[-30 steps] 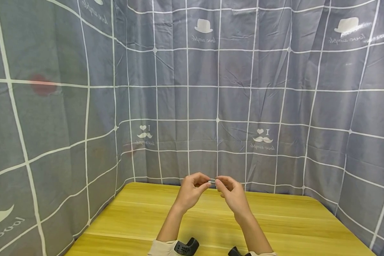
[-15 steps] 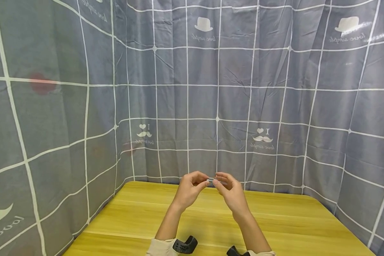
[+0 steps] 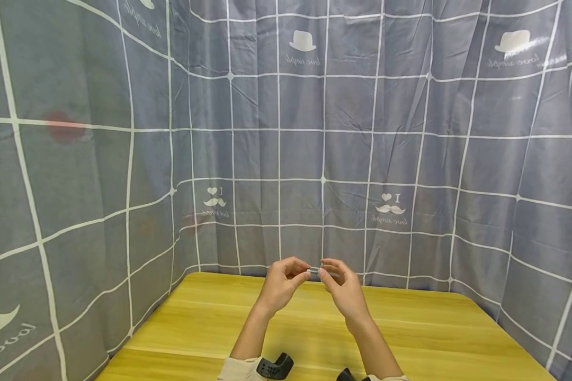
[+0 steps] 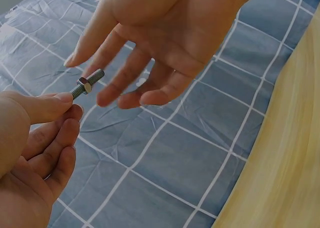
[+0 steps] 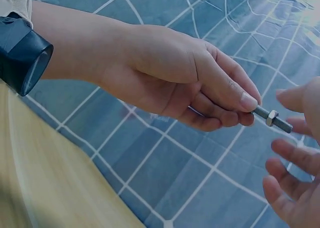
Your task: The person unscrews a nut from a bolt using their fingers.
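Little has shifted: the left hand (image 3: 281, 287) pinches the bolt (image 4: 96, 76) while the right hand (image 3: 347, 290) stands with fingers wide, leaving the nut (image 4: 84, 85) ungripped.

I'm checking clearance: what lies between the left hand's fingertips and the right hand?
A threaded shaft with a nut on it; both wrist views show this.

Left hand (image 3: 281, 284) and right hand (image 3: 346, 288): bare. Left sleeve (image 3: 240, 369): cream, with ribbed cuff. Right sleeve (image 3: 386, 378): cream. Left wrist unit (image 3: 275, 367): black, angled housing, small perforations. Right wrist unit (image 3: 346, 375): black, partly visible.
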### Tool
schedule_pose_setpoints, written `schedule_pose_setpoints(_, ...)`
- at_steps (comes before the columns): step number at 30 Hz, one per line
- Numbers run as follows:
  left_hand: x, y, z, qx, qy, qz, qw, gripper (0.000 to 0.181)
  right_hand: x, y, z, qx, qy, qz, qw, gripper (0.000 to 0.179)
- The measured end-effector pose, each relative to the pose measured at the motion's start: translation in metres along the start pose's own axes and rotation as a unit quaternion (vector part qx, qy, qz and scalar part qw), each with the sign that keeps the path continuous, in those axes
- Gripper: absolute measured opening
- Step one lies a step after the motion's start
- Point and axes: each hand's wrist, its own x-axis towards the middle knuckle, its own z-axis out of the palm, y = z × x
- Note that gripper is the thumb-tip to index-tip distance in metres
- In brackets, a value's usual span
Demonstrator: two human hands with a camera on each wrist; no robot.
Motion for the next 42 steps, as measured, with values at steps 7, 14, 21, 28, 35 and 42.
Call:
schedule_pose_setpoints(7,-0.0004,-0.0026,0.0012,-0.001,0.001,0.002,1.0000,0.008,-0.0006,0.0015,0.0005,-0.014,0.008,0.013,0.9998,0.021)
schedule_pose_setpoints(14,-0.0011,-0.0042,0.0021,0.004,-0.002,0.009,1.0000,0.008,-0.0031,0.0016,0.0007,-0.007,0.001,-0.005,1.0000,0.028)
schedule_pose_setpoints(21,-0.0011,-0.0038,0.0027,0.005,-0.005,0.005,1.0000,0.008,-0.0039,0.0011,0.0019,-0.012,0.007,0.001,0.9999,0.023)
schedule_pose_setpoints(28,-0.0009,-0.0037,0.0014,0.001,0.000,0.005,1.0000,0.008,-0.0035,0.0010,0.0034,-0.006,-0.005,-0.010,0.9999,0.032)
schedule_pose_setpoints(35,-0.0004,-0.0025,0.0012,0.002,0.003,0.004,1.0000,0.009,-0.0018,0.0014,0.0039,-0.016,0.006,0.020,0.9997,0.032)
schedule_pose_setpoints(42,0.0004,-0.0014,0.0003,-0.009,0.009,0.010,0.9999,0.008,-0.0001,0.0007,0.0028,-0.008,0.015,-0.002,0.9999,0.020)
